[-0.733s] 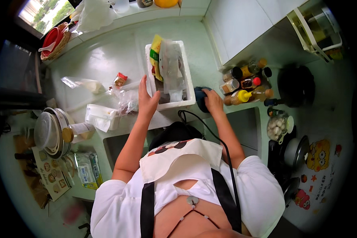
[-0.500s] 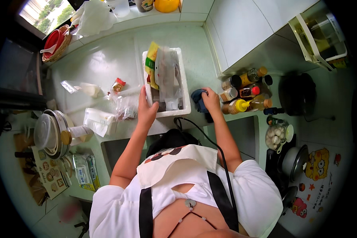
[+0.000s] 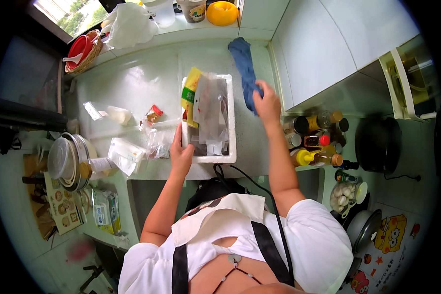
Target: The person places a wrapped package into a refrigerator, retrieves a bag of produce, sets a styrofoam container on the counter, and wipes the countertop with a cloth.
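Clutching cloth [image 3: 244, 63], right fingers [image 3: 263, 91] seemingly curled

A: Readable text?
B: None cleanly. Small dark characters [image 3: 391, 268] by the cartoon decals [image 3: 390, 233], far lower right of right hand's [image 3: 268, 104] grip; blurred label on wipes pack [image 3: 103, 213], lower left of left hand [image 3: 180, 156].

Narrow gap between box [image 3: 232, 117] and cloth [image 3: 243, 63]

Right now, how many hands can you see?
2: the left hand at the left side of the white box, and the right hand holding the blue cloth.
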`<state>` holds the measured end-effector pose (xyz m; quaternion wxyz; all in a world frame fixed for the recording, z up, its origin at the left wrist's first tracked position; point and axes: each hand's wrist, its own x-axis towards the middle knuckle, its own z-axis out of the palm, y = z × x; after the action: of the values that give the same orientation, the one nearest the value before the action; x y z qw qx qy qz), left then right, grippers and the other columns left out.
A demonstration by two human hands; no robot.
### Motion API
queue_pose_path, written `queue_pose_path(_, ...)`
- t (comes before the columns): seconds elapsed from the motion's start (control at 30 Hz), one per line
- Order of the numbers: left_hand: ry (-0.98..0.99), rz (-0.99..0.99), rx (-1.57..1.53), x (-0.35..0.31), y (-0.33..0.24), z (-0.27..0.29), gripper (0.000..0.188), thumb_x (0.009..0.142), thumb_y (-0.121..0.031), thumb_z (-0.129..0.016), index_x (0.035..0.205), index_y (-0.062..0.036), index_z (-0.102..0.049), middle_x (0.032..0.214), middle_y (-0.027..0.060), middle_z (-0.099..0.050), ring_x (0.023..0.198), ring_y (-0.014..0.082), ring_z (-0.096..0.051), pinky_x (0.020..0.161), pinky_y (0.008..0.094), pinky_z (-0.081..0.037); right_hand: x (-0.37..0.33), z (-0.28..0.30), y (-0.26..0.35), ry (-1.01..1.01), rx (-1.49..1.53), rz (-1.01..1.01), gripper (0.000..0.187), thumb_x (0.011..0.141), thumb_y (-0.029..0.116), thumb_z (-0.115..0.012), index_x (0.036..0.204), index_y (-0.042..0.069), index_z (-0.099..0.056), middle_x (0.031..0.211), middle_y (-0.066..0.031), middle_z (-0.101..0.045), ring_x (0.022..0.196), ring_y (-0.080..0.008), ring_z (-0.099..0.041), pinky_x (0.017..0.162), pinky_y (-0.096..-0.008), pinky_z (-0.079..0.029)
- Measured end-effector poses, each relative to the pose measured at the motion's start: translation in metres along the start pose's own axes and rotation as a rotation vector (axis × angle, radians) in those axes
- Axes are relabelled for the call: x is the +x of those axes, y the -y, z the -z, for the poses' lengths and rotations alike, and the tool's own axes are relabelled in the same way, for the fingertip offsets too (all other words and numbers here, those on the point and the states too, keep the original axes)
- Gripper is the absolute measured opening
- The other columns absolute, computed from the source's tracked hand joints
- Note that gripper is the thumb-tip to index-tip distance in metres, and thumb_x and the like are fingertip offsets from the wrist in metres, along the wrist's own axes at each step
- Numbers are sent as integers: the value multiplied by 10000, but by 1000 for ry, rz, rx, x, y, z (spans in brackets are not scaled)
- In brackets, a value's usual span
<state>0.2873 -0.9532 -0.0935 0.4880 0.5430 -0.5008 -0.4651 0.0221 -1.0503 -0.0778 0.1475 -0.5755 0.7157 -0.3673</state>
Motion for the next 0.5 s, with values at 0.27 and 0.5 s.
queue_pose_path(0.27,4,17,60,22,-13,3,669,698,63,-434,1352,74,-289,1335,164,-408,1231,184,-387,1016,270,-282,-55,-43,-61,79,-183,312,417,755,116,-639,1162,100,-549,1241,-150,-477,1159,-328,-447,926,-385,-402)
queue_pose_path(0.5,-39,41,68,43,-9,-1,673,702,59,-436,1357,62,-282,1332,163,-409,1225,184,-391,1011,269,-283,-3,-119,-81,114,-355,416,451,802,154,-590,1231,67,-482,1347,-119,-399,1263,-294,-347,1013,-420,-316)
